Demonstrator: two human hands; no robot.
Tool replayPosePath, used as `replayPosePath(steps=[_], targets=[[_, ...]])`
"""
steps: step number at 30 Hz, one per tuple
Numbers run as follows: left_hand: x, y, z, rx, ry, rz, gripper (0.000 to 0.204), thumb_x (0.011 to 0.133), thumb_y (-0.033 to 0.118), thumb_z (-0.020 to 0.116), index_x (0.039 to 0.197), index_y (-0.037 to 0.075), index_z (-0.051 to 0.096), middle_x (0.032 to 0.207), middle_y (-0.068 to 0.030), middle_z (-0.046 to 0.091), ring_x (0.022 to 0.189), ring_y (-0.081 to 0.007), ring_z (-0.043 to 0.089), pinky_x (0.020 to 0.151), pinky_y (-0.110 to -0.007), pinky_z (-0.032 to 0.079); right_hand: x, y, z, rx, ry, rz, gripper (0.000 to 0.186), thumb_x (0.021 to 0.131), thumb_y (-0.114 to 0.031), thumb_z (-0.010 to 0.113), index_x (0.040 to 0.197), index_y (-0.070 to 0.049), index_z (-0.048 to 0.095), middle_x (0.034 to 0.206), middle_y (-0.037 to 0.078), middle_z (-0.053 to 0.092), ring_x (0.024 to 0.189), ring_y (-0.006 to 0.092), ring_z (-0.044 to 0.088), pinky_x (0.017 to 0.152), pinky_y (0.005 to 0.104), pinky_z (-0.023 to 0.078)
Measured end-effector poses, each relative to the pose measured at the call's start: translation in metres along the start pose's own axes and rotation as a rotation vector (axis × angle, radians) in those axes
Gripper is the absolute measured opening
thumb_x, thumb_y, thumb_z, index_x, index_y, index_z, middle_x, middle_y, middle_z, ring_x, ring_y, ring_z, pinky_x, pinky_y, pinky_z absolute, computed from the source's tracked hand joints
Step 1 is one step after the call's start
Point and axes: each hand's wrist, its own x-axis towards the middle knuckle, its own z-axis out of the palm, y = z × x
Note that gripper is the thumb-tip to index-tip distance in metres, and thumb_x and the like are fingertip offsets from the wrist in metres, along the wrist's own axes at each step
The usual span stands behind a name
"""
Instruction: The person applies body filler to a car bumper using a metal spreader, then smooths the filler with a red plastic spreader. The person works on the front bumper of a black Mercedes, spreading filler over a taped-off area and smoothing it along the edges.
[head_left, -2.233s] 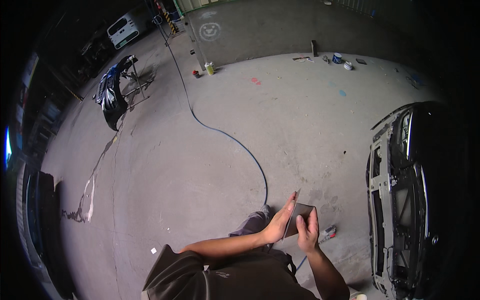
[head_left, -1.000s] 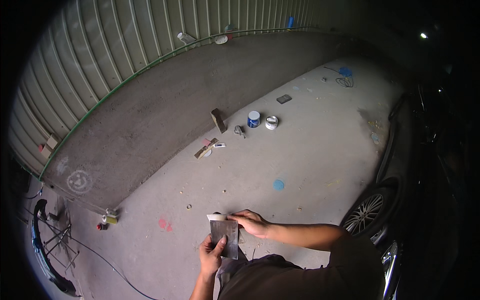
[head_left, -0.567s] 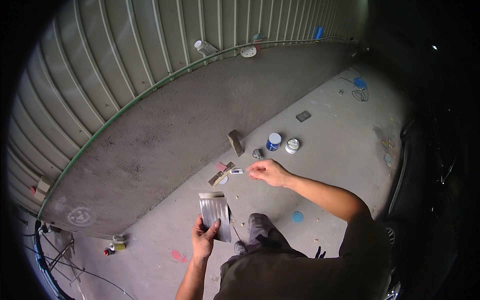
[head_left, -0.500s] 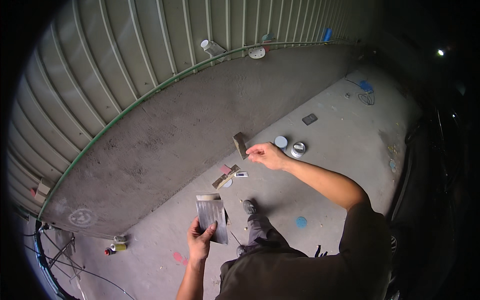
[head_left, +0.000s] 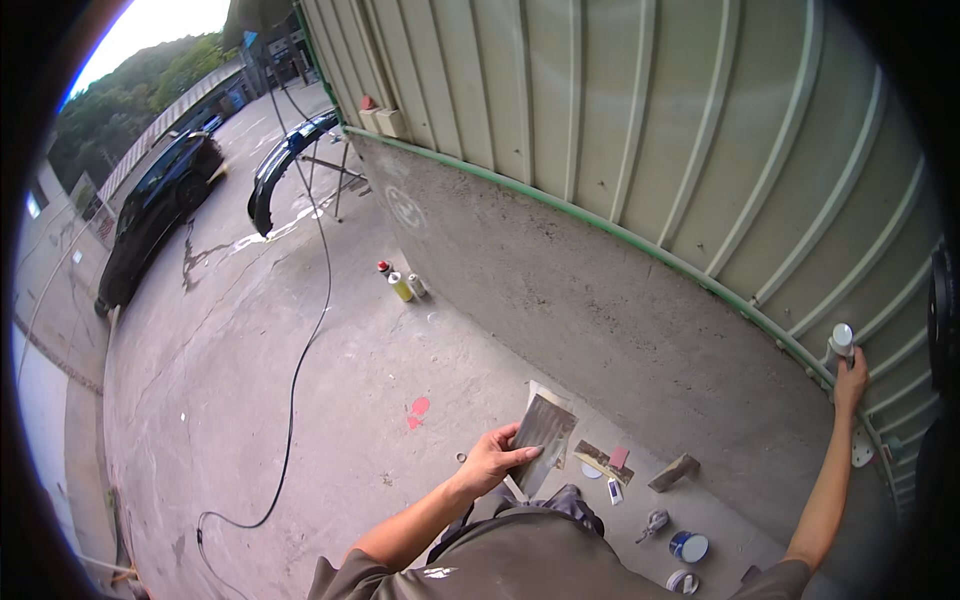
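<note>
My left hand (head_left: 488, 458) grips a flat metal putty spreader (head_left: 543, 430), thumb across its face; a pale edge shows behind its top. Out at the far right, my right hand (head_left: 850, 382) is closed round a bottle (head_left: 842, 342) with a white cap, at the green ledge along the ribbed wall. The bottle's lower part is hidden by my fingers. On the floor right of the spreader lie a long, stained flat strip (head_left: 604, 462), a pink pad (head_left: 619, 457), a small white tube (head_left: 614, 491) and a brownish block (head_left: 673, 473).
A blue-and-white can (head_left: 689, 546) and another round tin (head_left: 682, 582) stand near my body. Spray cans (head_left: 400, 287) stand by the low concrete wall (head_left: 560, 290). A black hose (head_left: 292, 420) crosses the floor. A car bumper (head_left: 275, 180) rests on a stand; a dark car (head_left: 160, 215) is beyond.
My view has swung left toward the yard. My right hand has left the brownish block and taken hold of the white-capped bottle at the ledge. My left hand still holds the spreader.
</note>
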Motion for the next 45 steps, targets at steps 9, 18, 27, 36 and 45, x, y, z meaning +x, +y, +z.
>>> replayPosePath(steps=[9,18,27,36,45], targets=[[0.061,0.025,0.055,0.01,-0.157,0.194,0.037,0.105,0.031,0.061,0.13,0.004,0.059,0.112,0.0028,0.067,0.1,-0.0031,0.06,0.09,-0.024,0.049,-0.049,-0.156,-0.047,0.655,-0.214,-0.245,0.039,0.095,-0.009,0.066,0.133,0.001,0.059,0.112,0.012,0.066,0.11,0.0204,0.062,0.098,0.0356,0.046],[0.086,0.028,0.079,-0.212,-0.412,0.346,0.028,0.11,0.029,0.051,0.122,0.004,0.055,0.106,-0.0004,0.068,0.089,-0.0047,0.063,0.081,-0.024,0.052,-0.246,-0.386,0.033,1.065,-1.401,-0.101,0.045,0.088,-0.009,0.071,0.129,0.002,0.059,0.115,0.007,0.069,0.103,0.0162,0.064,0.09,0.0325,0.052],[0.046,0.045,0.016,-0.208,0.044,0.403,0.028,0.108,0.032,0.057,0.112,0.005,0.058,0.094,0.0057,0.063,0.081,-0.0005,0.053,0.072,-0.02,0.046,-0.323,-0.45,0.061,0.897,-1.013,-0.564,0.048,0.094,-0.022,0.072,0.13,0.001,0.049,0.12,0.022,0.065,0.098,0.0394,0.071,0.082,0.0438,0.058],[0.002,0.066,-0.024,-0.344,0.125,0.333,0.026,0.108,0.035,0.055,0.104,0.01,0.058,0.081,0.0038,0.059,0.066,-0.0041,0.055,0.061,-0.023,0.049,-0.337,-0.493,0.065,0.726,-1.362,-0.31,0.024,0.086,-0.011,0.073,0.104,0.002,0.068,0.091,0.01,0.073,0.078,0.0136,0.063,0.073,0.0319,0.052],[-0.018,0.086,-0.066,-0.418,0.357,0.408,0.031,0.108,0.038,0.051,0.109,0.007,0.058,0.087,-0.0013,0.061,0.073,-0.0125,0.06,0.07,-0.033,0.056,-0.347,-0.502,0.086,1.051,-1.503,0.038,0.039,0.1,0.0,0.053,0.138,-0.002,0.045,0.122,0.017,0.069,0.11,0.0266,0.07,0.092,0.0397,0.057]])
